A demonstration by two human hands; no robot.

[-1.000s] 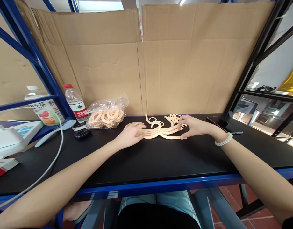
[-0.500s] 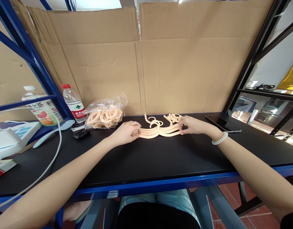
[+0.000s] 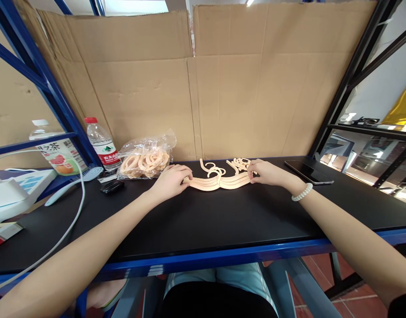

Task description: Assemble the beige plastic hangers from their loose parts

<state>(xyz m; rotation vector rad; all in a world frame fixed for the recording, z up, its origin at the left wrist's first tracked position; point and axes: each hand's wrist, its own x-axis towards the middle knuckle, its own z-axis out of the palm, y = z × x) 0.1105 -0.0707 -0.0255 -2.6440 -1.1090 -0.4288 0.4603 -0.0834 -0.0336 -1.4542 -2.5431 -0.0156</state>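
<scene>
Pale wood-coloured curved strips (image 3: 204, 184) lie side by side on the black tabletop, spreading left and right from a middle point like two wings. At their left ends my left hand (image 3: 171, 182) is closed, thumb and fingertips pinching the strip ends. My right hand (image 3: 265, 172) pinches the right ends in the same way, so the tips are partly hidden by the fingers. Just behind the middle stand out pale curled pieces (image 3: 216, 170). Behind the right wing, close to my right hand, is a small heap of pale looped pieces (image 3: 241, 164).
Left of my hands are a clear plastic bag (image 3: 145, 159) of pale rings, a red-capped water bottle (image 3: 102, 143), a black oval object (image 3: 112, 186) and a white cable (image 3: 80, 198). A dark phone or tablet (image 3: 307, 171) lies right. Cardboard (image 3: 229, 106) walls the back.
The strips have closed up, with the front ones now snug against those behind. My left hand has shifted slightly left and back; my right hand has barely moved.
</scene>
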